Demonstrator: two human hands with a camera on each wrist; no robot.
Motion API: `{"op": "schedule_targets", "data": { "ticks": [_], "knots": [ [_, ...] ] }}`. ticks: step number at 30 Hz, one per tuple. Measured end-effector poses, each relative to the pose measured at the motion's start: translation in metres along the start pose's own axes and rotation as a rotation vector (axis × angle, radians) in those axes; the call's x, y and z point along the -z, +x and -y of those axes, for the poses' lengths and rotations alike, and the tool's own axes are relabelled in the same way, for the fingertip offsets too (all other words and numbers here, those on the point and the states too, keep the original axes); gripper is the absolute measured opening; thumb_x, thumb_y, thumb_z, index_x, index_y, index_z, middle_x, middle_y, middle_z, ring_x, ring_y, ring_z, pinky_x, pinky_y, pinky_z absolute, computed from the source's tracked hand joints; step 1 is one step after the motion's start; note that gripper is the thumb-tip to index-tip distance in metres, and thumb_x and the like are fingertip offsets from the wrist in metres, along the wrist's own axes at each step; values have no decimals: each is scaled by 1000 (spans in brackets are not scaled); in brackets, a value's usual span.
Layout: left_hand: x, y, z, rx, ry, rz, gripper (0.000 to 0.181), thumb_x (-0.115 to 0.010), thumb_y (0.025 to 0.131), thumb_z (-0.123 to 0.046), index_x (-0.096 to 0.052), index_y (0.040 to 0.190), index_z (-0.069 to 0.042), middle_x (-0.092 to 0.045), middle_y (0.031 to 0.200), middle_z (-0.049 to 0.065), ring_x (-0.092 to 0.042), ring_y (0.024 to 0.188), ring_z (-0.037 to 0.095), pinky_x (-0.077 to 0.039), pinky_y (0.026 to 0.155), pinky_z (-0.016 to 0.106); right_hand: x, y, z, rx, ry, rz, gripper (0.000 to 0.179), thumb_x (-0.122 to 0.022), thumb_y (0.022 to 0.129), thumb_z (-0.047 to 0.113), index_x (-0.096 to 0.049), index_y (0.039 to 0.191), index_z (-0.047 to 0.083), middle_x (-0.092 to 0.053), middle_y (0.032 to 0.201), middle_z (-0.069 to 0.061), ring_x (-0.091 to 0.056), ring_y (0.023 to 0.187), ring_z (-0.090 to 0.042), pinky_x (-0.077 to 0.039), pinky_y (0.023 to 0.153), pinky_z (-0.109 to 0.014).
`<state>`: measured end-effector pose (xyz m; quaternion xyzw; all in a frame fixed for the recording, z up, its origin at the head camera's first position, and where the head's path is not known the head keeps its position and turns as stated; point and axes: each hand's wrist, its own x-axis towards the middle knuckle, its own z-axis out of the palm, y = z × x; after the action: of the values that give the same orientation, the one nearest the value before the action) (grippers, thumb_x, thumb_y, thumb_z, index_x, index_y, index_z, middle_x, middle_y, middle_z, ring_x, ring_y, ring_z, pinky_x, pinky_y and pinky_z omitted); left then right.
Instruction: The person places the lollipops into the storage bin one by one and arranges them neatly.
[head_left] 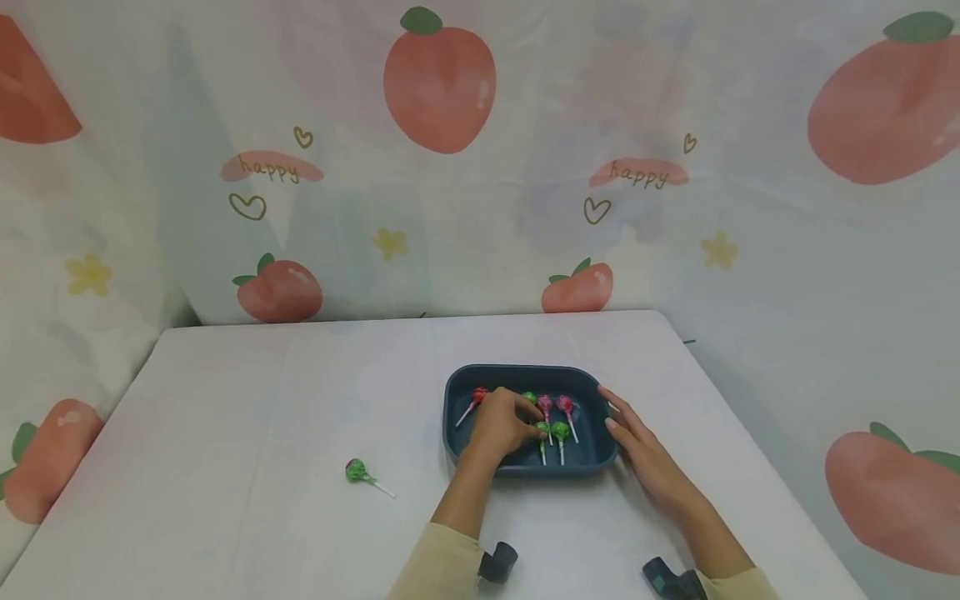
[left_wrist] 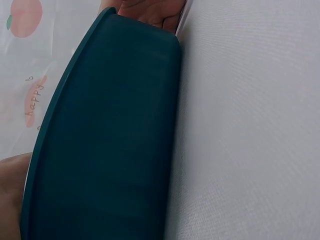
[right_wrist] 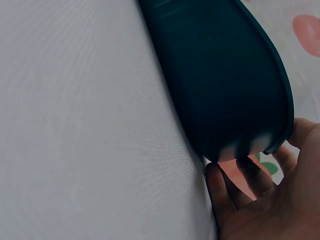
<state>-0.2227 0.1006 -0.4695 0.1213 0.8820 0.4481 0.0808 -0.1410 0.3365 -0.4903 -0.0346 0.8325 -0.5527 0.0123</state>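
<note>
In the head view, a dark blue-green tray [head_left: 517, 472] stands on the white table with several wrapped lollipops in it. My left hand [head_left: 501, 423] reaches in over the front rim, thumb and fingers pinching the head of a green lollipop [head_left: 542, 428]. Just right of it lies another green lollipop [head_left: 561, 431]; pink lollipops [head_left: 565, 405] are behind. Near the left wall is a red lollipop [head_left: 478, 393], partly behind the hand. My right hand [head_left: 647, 454] touches the tray's right end; the right wrist view shows fingertips against the end wall [right_wrist: 225, 100].
A green and dark red lollipop [head_left: 356, 471] lies on the table [head_left: 262, 433] left of the tray, its white stick pointing right toward the front. Behind and at both sides hangs a pale cloth [head_left: 480, 225] with peach prints. Black wrist devices [head_left: 498, 563] sit at both cuffs.
</note>
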Motion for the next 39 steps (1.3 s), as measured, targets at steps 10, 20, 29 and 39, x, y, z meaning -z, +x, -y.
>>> {"op": "schedule_targets", "data": {
  "ticks": [10, 20, 29, 39],
  "knots": [
    [5, -3, 0, -34, -59, -24, 16, -95, 75, -14, -85, 87, -19, -73, 98, -3, -64, 100, 18, -53, 89, 41, 0, 1, 0, -5, -5, 1, 55, -41, 113, 38, -26, 165, 28, -17, 171, -12, -12, 154, -44, -17, 115, -65],
    [12, -8, 5, -178, -161, -23, 19, -92, 79, -12, -84, 96, -11, -67, 77, -1, -51, 64, 12, -41, 54, 27, -2, 0, 1, -22, 3, -1, 54, -41, 113, 37, -27, 165, 27, -16, 171, -12, -10, 154, -44, -16, 116, -65],
    [30, -14, 13, -259, -147, 18, 21, -92, 80, -17, -84, 100, -13, -64, 74, -6, -52, 65, 10, -41, 53, 26, -4, 1, 0, -18, -3, -4, 54, -40, 113, 37, -27, 165, 27, -16, 171, -13, -11, 154, -45, -17, 115, -65],
    [60, -21, 29, -347, -156, 140, 22, -89, 83, -18, -83, 103, -12, -75, 99, -3, -61, 80, 16, -50, 64, 28, -2, 1, -1, -20, -20, -2, 55, -40, 113, 38, -26, 165, 27, -15, 171, -12, -11, 154, -45, -17, 115, -65]
  ]
}}
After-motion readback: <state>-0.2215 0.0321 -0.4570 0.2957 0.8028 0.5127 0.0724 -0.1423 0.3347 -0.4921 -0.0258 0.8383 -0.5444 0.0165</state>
